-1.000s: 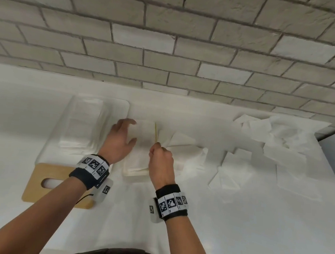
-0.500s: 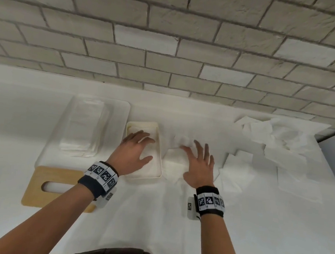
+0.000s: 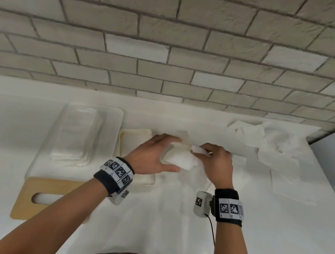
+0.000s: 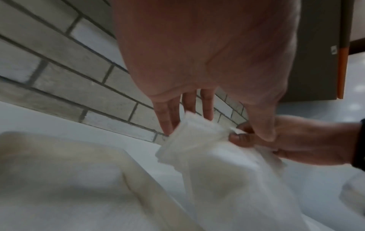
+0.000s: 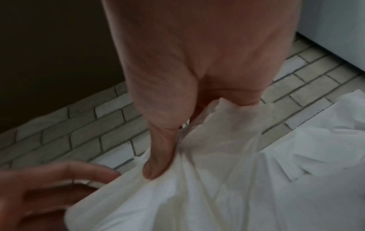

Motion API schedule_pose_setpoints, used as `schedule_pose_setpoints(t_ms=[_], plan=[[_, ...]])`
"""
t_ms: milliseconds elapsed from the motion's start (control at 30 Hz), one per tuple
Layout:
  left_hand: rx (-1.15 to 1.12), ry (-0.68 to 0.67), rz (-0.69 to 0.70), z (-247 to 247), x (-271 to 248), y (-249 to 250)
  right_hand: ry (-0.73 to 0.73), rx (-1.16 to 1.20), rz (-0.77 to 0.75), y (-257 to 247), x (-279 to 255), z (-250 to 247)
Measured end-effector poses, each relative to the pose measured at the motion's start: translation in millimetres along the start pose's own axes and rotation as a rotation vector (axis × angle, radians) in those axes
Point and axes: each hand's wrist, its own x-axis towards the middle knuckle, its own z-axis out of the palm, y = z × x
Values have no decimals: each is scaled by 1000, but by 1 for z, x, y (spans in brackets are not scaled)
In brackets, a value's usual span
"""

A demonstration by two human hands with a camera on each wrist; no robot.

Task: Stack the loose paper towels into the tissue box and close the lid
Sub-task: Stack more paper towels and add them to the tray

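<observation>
A white paper towel (image 3: 179,158) hangs a little above the counter between my two hands. My left hand (image 3: 169,154) holds its left end, fingers over the top and thumb below. My right hand (image 3: 201,151) pinches its right top edge; the right wrist view shows the thumb pressed into the paper towel (image 5: 197,195). The open cream tissue box (image 3: 123,142) lies just left of the towel, partly under my left wrist, and shows blurred in the left wrist view (image 4: 69,171). Its wooden lid (image 3: 49,199) with a slot lies flat at the front left.
A clear tray (image 3: 117,117) with a neat stack of folded towels (image 3: 74,133) sits left of the box. Several loose towels (image 3: 275,143) are strewn at the back right, up to the counter's right edge. A brick wall (image 3: 169,64) runs behind.
Both hands lay flat half a second ago, left on the box, right on a towel. Now they have lifted that towel and hold it between them, beside the box.
</observation>
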Motion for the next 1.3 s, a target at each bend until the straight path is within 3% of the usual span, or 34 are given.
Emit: schedule_pose_setpoints(t_ms=[167, 333, 500, 733, 933, 1000, 1133, 1200, 1300], plan=[[-32, 16, 10, 7, 26, 1, -27, 141, -13, 3, 1, -13], [-147, -76, -44, -3, 38, 0, -95, 169, -41, 8, -14, -28], [-160, -106, 57, -17, 48, -10, -184, 256, -90, 9, -20, -40], [-111, -125, 27, -20, 68, -10, -247, 289, -29, 15, -24, -46], [-20, -51, 24, 1, 71, 4, -308, 10, 131, 50, -28, -22], [26, -22, 47, 3, 70, 11, -258, -88, 134, 58, -33, -18], [159, -20, 140, -8, 67, 36, -54, 262, -2, 18, -35, -30], [186, -12, 209, -18, 68, 51, 29, 255, -63, 2, -32, -33], [64, 141, 303, -37, 67, 69, 155, 353, -53, -19, -24, -35]])
